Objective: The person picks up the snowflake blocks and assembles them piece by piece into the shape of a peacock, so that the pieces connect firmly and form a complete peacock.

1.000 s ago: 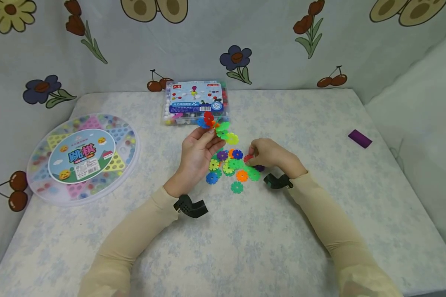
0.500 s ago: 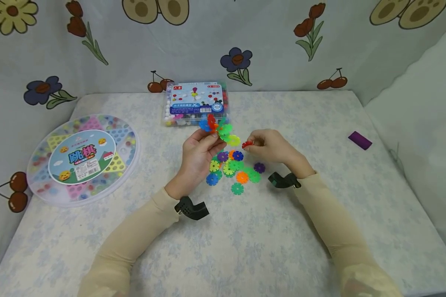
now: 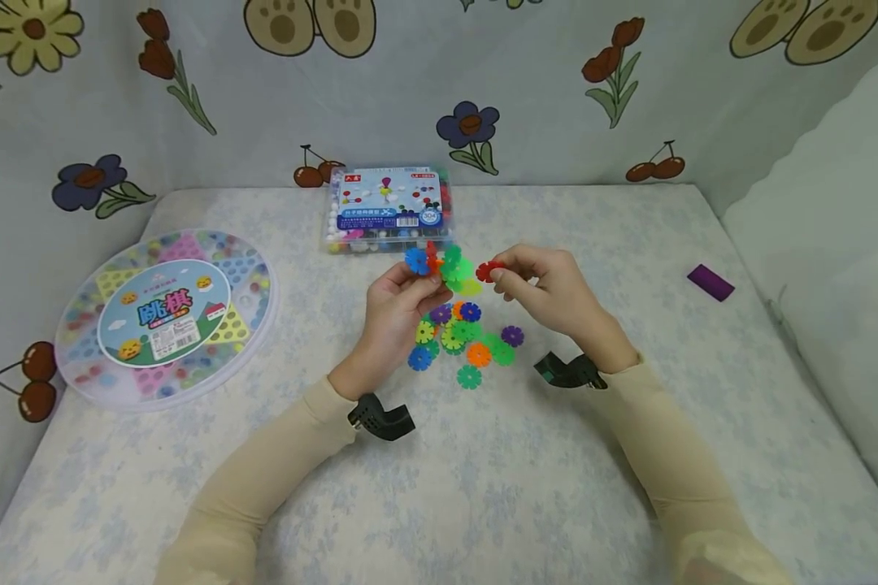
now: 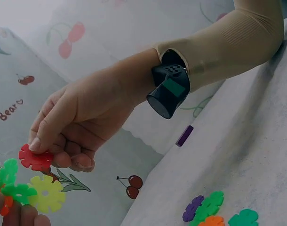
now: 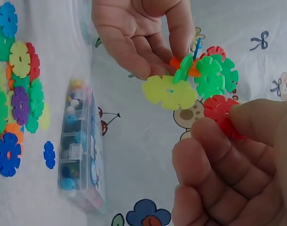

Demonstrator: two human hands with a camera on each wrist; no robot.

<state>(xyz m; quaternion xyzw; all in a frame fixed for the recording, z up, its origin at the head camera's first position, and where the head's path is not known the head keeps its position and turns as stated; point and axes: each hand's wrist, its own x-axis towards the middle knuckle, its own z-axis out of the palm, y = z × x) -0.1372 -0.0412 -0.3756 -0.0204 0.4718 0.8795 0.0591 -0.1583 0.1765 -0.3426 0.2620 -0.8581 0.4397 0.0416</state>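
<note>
My left hand (image 3: 397, 321) pinches a cluster of joined snowflake discs, raised above the table. In the right wrist view its pieces show as a yellow disc (image 5: 170, 92), green discs (image 5: 210, 77), an orange one, a blue one seen edge-on and a red one behind. Between thumb and fingertips, my right hand (image 3: 549, 284) holds a single red snowflake disc (image 5: 222, 113). That disc is close to the right side of the cluster. Below both hands a loose pile of snowflake discs (image 3: 466, 331) lies on the table in green, orange, purple, blue and yellow.
Behind the hands stands a clear plastic box (image 3: 389, 213) of small beads with a printed label. A round Chinese checkers set (image 3: 164, 321) lies at the left. Towards the right edge is a purple block (image 3: 710, 282). A patterned cloth (image 3: 541, 97) hangs along the table's back.
My right hand has lifted the red disc from the pile and brought it up beside the cluster. The left hand has turned the cluster slightly and raised it a little.
</note>
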